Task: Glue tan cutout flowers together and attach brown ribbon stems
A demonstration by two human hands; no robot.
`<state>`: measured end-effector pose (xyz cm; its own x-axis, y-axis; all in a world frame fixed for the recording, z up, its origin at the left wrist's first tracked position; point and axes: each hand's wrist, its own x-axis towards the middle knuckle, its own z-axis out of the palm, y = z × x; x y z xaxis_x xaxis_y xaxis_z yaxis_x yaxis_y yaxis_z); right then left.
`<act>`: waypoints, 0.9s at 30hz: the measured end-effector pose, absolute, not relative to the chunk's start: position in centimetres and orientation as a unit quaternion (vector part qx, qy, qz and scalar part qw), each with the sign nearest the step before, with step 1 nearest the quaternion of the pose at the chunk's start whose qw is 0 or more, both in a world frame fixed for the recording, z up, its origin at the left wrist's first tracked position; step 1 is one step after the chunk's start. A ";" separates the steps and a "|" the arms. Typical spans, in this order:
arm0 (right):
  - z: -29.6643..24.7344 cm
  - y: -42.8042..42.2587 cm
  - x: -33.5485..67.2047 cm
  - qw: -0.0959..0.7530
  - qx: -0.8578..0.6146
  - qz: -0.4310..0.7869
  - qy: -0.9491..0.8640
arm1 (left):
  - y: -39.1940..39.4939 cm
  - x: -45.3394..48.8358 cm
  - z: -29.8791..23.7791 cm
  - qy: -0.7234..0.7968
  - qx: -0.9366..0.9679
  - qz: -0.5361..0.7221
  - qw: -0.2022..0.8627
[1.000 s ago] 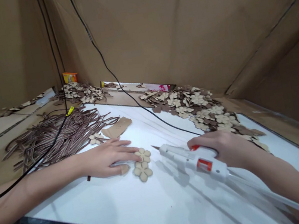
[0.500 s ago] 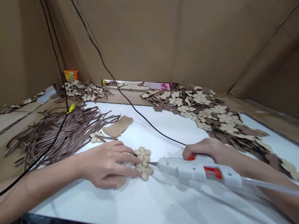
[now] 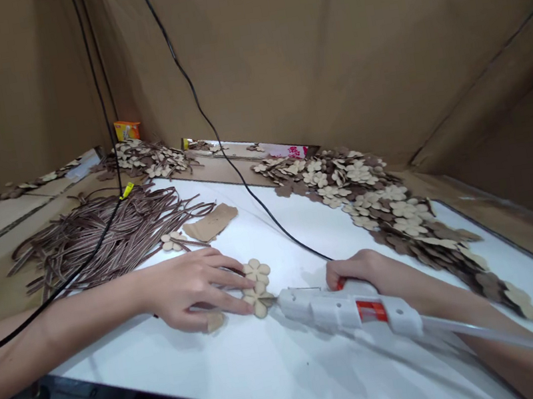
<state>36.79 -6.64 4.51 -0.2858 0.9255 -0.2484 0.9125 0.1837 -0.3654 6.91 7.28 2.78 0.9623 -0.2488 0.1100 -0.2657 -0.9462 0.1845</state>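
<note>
My right hand (image 3: 359, 274) grips a white glue gun (image 3: 349, 308) with an orange trigger, its nozzle touching the lower of two pale wooden flower cutouts (image 3: 258, 282) on the white table (image 3: 274, 373). My left hand (image 3: 192, 289) lies over the cutouts' left side, fingers stretched and pressing them down. A small pale piece (image 3: 213, 320) lies under its thumb. A clear glue stick (image 3: 501, 338) sticks out the gun's back.
A long heap of flower cutouts (image 3: 378, 202) runs along the right. A bundle of brown strips (image 3: 101, 239) lies at left, with a cardboard scrap (image 3: 212, 223) beside it. Black cables (image 3: 255, 194) cross the table. Cardboard walls (image 3: 304, 52) enclose the bench.
The glue gun has come down and moved left until its nozzle reached the lower flower cutout. My left hand has stayed on the cutouts, with the fingers shifted slightly.
</note>
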 end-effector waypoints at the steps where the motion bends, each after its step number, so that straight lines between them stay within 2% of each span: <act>1: 4.4 -6.7 36.9 0.017 -0.598 0.225 -0.769 | 7.3 6.9 2.8 -0.128 0.985 0.046 0.104; 27: 4.4 -6.6 36.8 0.010 -0.599 0.229 -0.768 | 7.2 6.9 2.6 -0.124 0.985 0.057 0.104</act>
